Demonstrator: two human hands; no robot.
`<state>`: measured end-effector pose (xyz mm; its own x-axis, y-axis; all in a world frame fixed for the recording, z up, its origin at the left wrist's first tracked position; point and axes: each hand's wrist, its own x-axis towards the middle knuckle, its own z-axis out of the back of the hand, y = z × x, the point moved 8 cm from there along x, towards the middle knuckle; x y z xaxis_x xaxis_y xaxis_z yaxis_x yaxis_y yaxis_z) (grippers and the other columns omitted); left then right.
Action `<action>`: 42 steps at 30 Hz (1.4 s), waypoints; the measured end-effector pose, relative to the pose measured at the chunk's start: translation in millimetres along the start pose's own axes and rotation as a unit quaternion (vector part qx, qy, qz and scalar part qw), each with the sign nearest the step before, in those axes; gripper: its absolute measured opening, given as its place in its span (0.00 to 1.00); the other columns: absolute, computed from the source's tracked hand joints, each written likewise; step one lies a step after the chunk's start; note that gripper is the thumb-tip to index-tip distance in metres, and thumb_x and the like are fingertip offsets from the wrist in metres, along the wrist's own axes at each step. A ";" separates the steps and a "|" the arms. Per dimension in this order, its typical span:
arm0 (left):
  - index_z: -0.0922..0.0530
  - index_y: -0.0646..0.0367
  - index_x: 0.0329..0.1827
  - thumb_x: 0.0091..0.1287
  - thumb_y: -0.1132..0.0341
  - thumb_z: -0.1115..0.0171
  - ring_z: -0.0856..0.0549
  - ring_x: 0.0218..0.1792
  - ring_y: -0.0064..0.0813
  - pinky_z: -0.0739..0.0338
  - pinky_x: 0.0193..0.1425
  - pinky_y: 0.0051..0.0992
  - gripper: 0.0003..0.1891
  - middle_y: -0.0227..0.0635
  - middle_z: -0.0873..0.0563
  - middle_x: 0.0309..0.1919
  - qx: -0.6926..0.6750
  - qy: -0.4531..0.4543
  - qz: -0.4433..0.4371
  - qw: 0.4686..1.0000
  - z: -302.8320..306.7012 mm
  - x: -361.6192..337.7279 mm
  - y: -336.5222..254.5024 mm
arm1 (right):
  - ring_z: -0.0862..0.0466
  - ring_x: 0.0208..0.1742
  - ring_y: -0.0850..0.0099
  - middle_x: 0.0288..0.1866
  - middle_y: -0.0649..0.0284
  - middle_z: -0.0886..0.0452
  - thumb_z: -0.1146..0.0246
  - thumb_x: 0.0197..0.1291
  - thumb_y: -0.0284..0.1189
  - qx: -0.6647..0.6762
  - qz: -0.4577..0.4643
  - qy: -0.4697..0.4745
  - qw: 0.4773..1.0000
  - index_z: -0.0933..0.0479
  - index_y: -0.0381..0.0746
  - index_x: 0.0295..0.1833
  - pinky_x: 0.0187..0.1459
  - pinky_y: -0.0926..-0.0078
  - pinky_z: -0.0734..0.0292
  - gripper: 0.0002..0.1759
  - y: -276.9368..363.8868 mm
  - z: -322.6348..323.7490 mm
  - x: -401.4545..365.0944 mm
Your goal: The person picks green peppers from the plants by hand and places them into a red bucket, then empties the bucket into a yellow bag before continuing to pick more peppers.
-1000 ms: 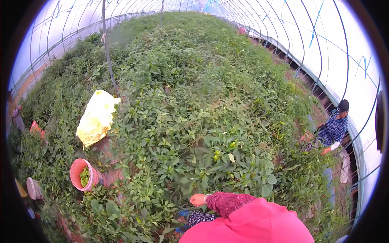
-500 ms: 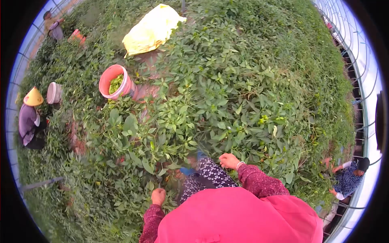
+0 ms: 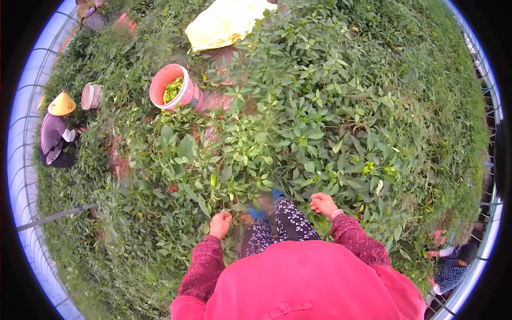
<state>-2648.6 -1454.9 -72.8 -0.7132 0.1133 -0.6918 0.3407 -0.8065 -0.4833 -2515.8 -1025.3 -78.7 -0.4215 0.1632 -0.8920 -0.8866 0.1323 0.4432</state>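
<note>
My left hand (image 3: 220, 224) is closed in a loose fist above the pepper plants (image 3: 298, 122), just left of my legs. Nothing shows in its fingers. On the other side, my right hand (image 3: 324, 205), with a bracelet at the wrist, hangs over the leaves, its fingers curled in and no object visible in them. Between the hands are my patterned trousers (image 3: 290, 218) and blue shoes (image 3: 258, 213) among the stems. A light green pepper (image 3: 213, 180) hangs on a plant ahead of my left hand. More pale green peppers (image 3: 369, 167) show ahead of my right.
Ahead to the left, a pink bucket (image 3: 194, 96) holds green peppers (image 3: 172, 89). Beyond it lies a pale yellow sack (image 3: 226, 24). A co-worker in a cone hat (image 3: 62, 103) crouches left near another bucket (image 3: 92, 97); other people are at far left and lower right (image 3: 450, 269).
The view has tilted down and shifted left, so the bucket and sack sit higher and farther right. My left hand has moved forward; both hands remain closed.
</note>
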 end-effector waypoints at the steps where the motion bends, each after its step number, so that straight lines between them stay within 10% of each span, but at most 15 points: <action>1: 0.17 0.57 0.39 0.57 0.62 0.42 0.16 0.40 0.43 0.24 0.48 0.34 0.12 0.46 0.15 0.35 -0.011 -0.002 -0.013 1.000 1.1 2.0 -12.3 | 0.19 0.32 0.75 0.37 0.63 0.18 0.46 0.63 0.28 0.002 0.000 -0.004 1.000 0.26 0.38 0.51 0.33 0.77 0.24 0.13 1.8 7.4 0.4; 5: 0.17 0.57 0.40 0.55 0.61 0.42 0.16 0.40 0.41 0.24 0.48 0.33 0.13 0.45 0.15 0.34 0.039 0.004 0.033 0.999 24.5 -9.7 -36.5 | 0.19 0.32 0.76 0.36 0.63 0.18 0.45 0.61 0.28 0.027 -0.007 -0.017 0.999 0.26 0.38 0.51 0.32 0.77 0.23 0.13 3.2 35.9 6.2; 6: 0.20 0.65 0.43 0.60 0.71 0.44 0.18 0.27 0.24 0.23 0.31 0.24 0.11 0.37 0.15 0.29 0.025 0.004 -0.006 1.000 22.6 0.6 -11.8 | 0.19 0.33 0.75 0.36 0.62 0.18 0.45 0.60 0.27 0.023 0.004 -0.022 0.999 0.26 0.37 0.51 0.31 0.77 0.24 0.14 6.1 42.4 7.3; 9: 0.16 0.56 0.39 0.54 0.61 0.42 0.15 0.40 0.39 0.23 0.48 0.32 0.14 0.44 0.14 0.33 0.015 -0.026 0.059 0.998 43.3 -2.5 8.1 | 0.19 0.33 0.76 0.38 0.63 0.19 0.48 0.64 0.27 0.039 0.011 -0.035 0.999 0.27 0.37 0.52 0.33 0.78 0.24 0.13 12.9 59.7 8.6; 14: 0.16 0.59 0.39 0.54 0.61 0.41 0.14 0.36 0.37 0.23 0.47 0.31 0.14 0.45 0.14 0.31 0.010 -0.070 0.078 0.994 65.3 -3.1 33.4 | 0.18 0.34 0.73 0.38 0.61 0.19 0.48 0.61 0.27 0.030 0.017 -0.052 0.998 0.27 0.37 0.52 0.31 0.75 0.24 0.14 25.1 72.1 13.3; 17: 0.17 0.61 0.38 0.56 0.62 0.40 0.14 0.35 0.37 0.23 0.44 0.33 0.13 0.46 0.14 0.31 -0.276 -0.042 0.106 0.954 55.9 16.5 77.5 | 0.18 0.33 0.73 0.38 0.61 0.18 0.48 0.62 0.28 0.019 0.030 -0.039 0.999 0.27 0.37 0.53 0.32 0.75 0.24 0.14 37.4 68.1 17.0; 19: 0.18 0.63 0.39 0.58 0.62 0.39 0.14 0.35 0.39 0.23 0.41 0.34 0.13 0.48 0.14 0.30 -0.568 -0.001 0.182 0.802 47.9 19.4 80.5 | 0.19 0.33 0.75 0.38 0.62 0.19 0.48 0.64 0.28 0.019 0.027 -0.037 0.999 0.28 0.36 0.53 0.33 0.77 0.24 0.14 52.1 63.1 17.0; 22: 0.18 0.62 0.40 0.57 0.60 0.40 0.14 0.37 0.39 0.23 0.43 0.34 0.15 0.48 0.14 0.32 -0.147 -0.047 0.075 0.985 79.5 31.8 51.7 | 0.18 0.34 0.75 0.39 0.62 0.19 0.48 0.64 0.28 0.034 0.051 -0.032 0.998 0.28 0.36 0.53 0.35 0.76 0.23 0.14 71.8 59.3 23.5; 27: 0.17 0.58 0.41 0.55 0.55 0.43 0.17 0.42 0.49 0.24 0.48 0.38 0.18 0.53 0.17 0.36 0.144 -0.045 0.035 0.988 114.4 46.0 -36.8 | 0.18 0.34 0.74 0.39 0.61 0.18 0.49 0.63 0.27 0.080 0.051 -0.068 0.993 0.27 0.36 0.52 0.35 0.75 0.22 0.14 94.9 57.9 40.9; 34: 0.16 0.57 0.39 0.57 0.54 0.42 0.16 0.40 0.48 0.24 0.47 0.38 0.17 0.52 0.16 0.34 0.062 0.039 0.055 0.996 164.2 121.2 -25.7 | 0.18 0.35 0.72 0.38 0.61 0.18 0.48 0.62 0.28 0.107 0.024 -0.099 0.989 0.27 0.37 0.51 0.36 0.74 0.22 0.13 161.4 21.3 105.1; 38: 0.16 0.58 0.37 0.56 0.58 0.42 0.16 0.39 0.46 0.23 0.47 0.36 0.14 0.49 0.15 0.33 0.220 0.086 -0.045 0.971 182.6 236.1 65.9 | 0.18 0.33 0.74 0.37 0.62 0.18 0.47 0.63 0.29 0.105 0.042 -0.136 0.984 0.26 0.38 0.51 0.34 0.77 0.23 0.13 306.6 -37.4 172.1; 42: 0.17 0.59 0.37 0.57 0.63 0.44 0.17 0.34 0.38 0.24 0.40 0.32 0.12 0.43 0.16 0.31 0.052 0.056 0.069 0.995 269.6 315.8 50.2 | 0.20 0.35 0.77 0.39 0.65 0.19 0.45 0.63 0.31 0.047 0.103 -0.018 0.993 0.27 0.38 0.53 0.36 0.79 0.24 0.14 474.5 -161.1 195.1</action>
<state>-3021.9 -1616.1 -170.9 -0.5890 0.0563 -0.8061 0.3622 -0.8734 -0.3256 -3049.5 -1088.2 -56.8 -0.5835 0.2302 -0.7788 -0.7600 0.1834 0.6235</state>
